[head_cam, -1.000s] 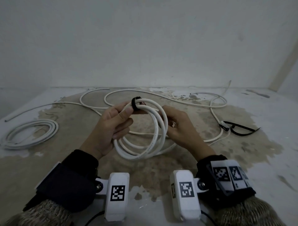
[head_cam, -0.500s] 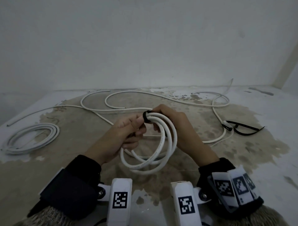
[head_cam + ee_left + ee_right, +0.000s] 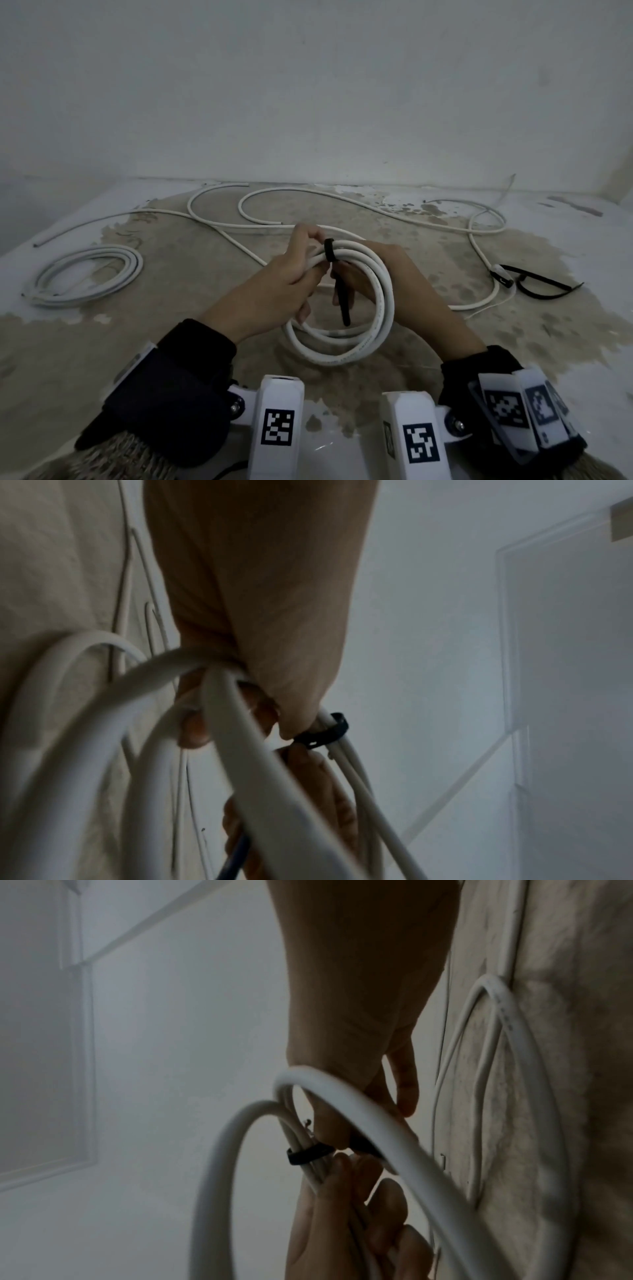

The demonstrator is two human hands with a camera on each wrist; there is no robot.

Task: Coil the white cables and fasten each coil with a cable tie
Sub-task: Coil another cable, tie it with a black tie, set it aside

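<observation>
The black cable tie [image 3: 329, 250] is now cinched snug round the top of the white coil [image 3: 346, 301], where a second ago it sat as a looser loop, and its long tail hangs down through the middle of the ring — so the fastening looks all but done on this one. The left hand [image 3: 284, 284] has its fingers curled round the bundled strands just beside the tie, holding the coil up off the stained floor [image 3: 191, 329]; the right hand [image 3: 387, 274] sits behind the coil with fingers bent in at the tail, seemingly pinching it to pull. A finished coil [image 3: 89, 277] lies well to the left, loose white cables [image 3: 308, 209] snake across the floor beyond, and spare black ties [image 3: 541, 284] wait to the right — more rounds remain
</observation>
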